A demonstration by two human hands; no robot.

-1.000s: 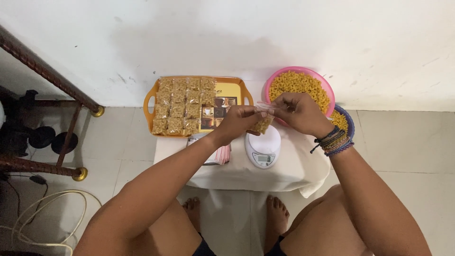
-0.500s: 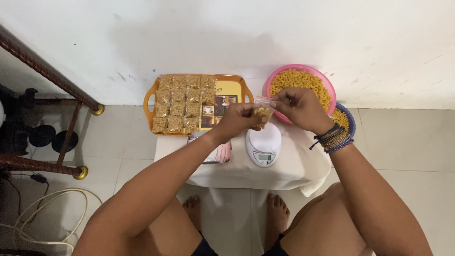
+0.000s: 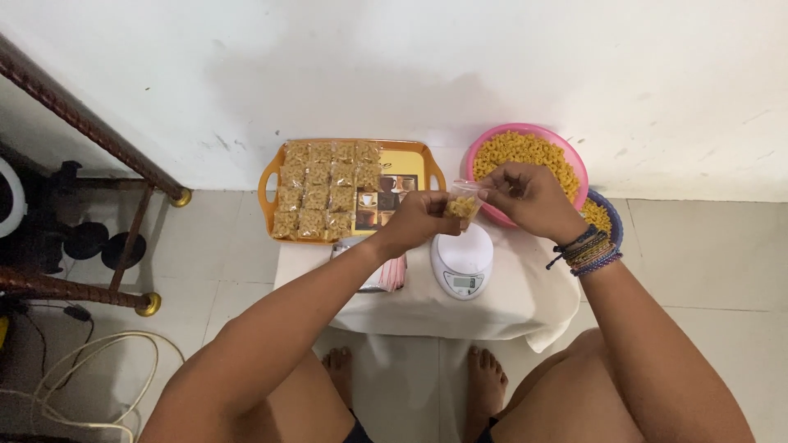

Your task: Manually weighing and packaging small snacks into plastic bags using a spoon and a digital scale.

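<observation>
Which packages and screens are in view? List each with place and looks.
Small clear bag of yellow pasta: held between left hand and right hand.
Filled clear packets: rows on orange tray.
Scale screen: small grey rectangle, white round scale's near edge.

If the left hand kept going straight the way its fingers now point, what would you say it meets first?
The left hand points right, toward the small clear bag of pasta it already pinches; beyond that comes the right hand, which seems to grip the bag's other edge. Depth is hard to judge from above.
</observation>
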